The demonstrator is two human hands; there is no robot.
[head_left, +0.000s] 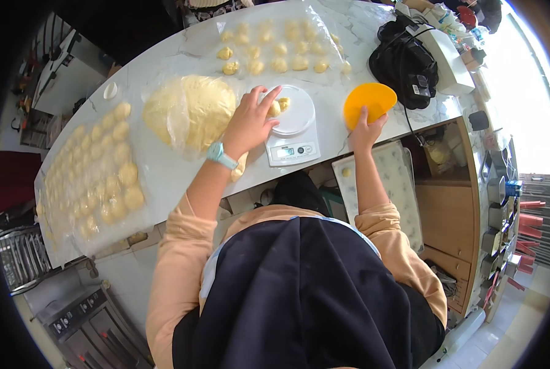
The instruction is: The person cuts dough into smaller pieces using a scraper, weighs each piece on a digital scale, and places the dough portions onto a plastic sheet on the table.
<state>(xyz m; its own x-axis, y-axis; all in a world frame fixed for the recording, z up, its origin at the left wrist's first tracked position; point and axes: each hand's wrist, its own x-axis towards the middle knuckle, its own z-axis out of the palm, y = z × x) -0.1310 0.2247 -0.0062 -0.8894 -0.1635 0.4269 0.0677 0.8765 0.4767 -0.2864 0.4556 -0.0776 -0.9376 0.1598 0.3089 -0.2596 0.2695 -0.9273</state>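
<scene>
My left hand point(250, 119), with a pale watch on the wrist, is over the left edge of the white kitchen scale point(294, 152). Its thumb and fingers are apart, close around small dough pieces point(275, 109) on the round weighing plate; whether they touch the dough I cannot tell. The scale's display is lit, but its digits are too small to read. In my right hand point(367, 130) is an orange dough scraper point(369, 101), held over the counter right of the scale. A large mass of dough point(195, 111), partly under clear plastic, lies left of my left hand.
Dough balls point(127, 174) under plastic cover the counter's left side, and more dough pieces point(280, 65) lie under plastic at the back. A black bag point(404, 61) with a cable stands at the right. Below the counter edge is a tray point(382, 178).
</scene>
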